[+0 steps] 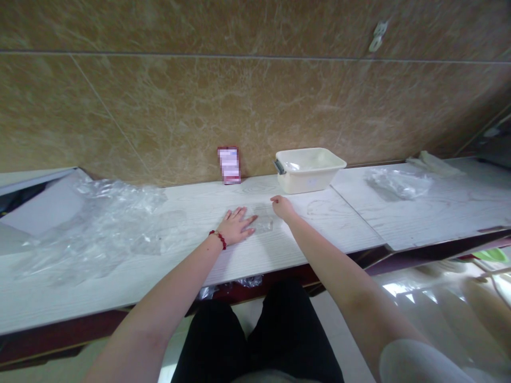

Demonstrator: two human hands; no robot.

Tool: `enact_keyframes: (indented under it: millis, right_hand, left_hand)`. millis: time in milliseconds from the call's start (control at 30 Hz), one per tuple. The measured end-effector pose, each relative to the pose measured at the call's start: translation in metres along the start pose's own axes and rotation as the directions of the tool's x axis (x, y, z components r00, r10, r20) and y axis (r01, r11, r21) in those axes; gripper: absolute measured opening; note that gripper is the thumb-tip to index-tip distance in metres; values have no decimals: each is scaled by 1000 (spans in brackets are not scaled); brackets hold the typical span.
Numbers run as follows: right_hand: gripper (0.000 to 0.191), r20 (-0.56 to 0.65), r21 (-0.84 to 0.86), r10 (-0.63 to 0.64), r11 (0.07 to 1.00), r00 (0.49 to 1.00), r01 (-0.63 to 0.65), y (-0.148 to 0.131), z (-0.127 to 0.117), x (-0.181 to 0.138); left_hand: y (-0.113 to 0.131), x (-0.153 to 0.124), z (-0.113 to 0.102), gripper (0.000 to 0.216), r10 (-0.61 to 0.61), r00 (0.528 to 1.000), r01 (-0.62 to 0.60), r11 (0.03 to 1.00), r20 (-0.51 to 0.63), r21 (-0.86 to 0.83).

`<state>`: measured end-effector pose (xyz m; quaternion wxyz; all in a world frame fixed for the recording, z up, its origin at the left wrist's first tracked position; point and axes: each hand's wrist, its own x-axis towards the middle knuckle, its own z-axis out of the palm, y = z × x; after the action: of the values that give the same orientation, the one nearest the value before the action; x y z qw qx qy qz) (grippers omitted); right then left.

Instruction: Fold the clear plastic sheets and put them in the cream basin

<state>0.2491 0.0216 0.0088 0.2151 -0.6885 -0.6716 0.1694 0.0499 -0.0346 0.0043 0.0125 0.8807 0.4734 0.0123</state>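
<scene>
A small clear plastic bag (263,222) lies flat on the white wood-grain table (247,260) in front of me. My left hand (236,225), with a red bead bracelet at the wrist, rests palm down with its fingers spread. Its fingertips touch the bag's left side. Close to the bag's upper right corner is my right hand (283,207), its fingers curled together in a pinch. Whatever those fingers hold, if anything, is too small to make out.
A cream plastic bin (307,182) with a grey handle stands behind my right hand. A red-edged card or phone (230,167) leans on the wall. Clear plastic bags (120,218) spread at left beside a white box (43,210); more bags (401,183) lie right.
</scene>
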Motion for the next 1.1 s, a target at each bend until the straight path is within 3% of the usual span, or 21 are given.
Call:
enact_keyframes:
  millis: [100,233,333,467,667,767,867,933,1100]
  right_hand:
    - [25,29,-54,-22,998,999,23,-3,-5,-9]
    - [30,-88,-121,-242,965,966,231,-22,2,-27]
    - [36,-24,-92,-337,938,941,334,-42,17,-38]
    - [43,108,-140,-290,942,951,304,-56,37,-41]
    - [44,74,-206,-312,925,947,321,-45,50,-38]
    - [46,74,-232,-334,911,940,342,-41,51,-39]
    - [47,72,-256,-326,907,942,334,-41,52,-40]
    - [47,86,-267,-316,906,945,328,-42,51,-40]
    - [51,119,-294,-286,905,951,309,-44,46,-44]
  left_hand:
    - [0,0,0,52,-3,1000,3,1000,0,1]
    - [-1,1,1,53,2,1000,-2,1000,1,3]
    - [-3,1,3,54,11,1000,-11,1000,-13,3]
    - [-4,0,6,54,15,1000,-15,1000,-12,2]
    - [-10,-4,2,51,2,1000,-2,998,-4,-64]
    - [-16,-7,-3,47,-122,990,115,989,-73,-96]
    - [-22,-12,-8,43,-298,943,288,954,-145,-86]
    - [-22,-16,-8,42,-347,929,342,938,-127,-56]
    - [-18,-34,2,56,-328,945,328,945,-5,-7]
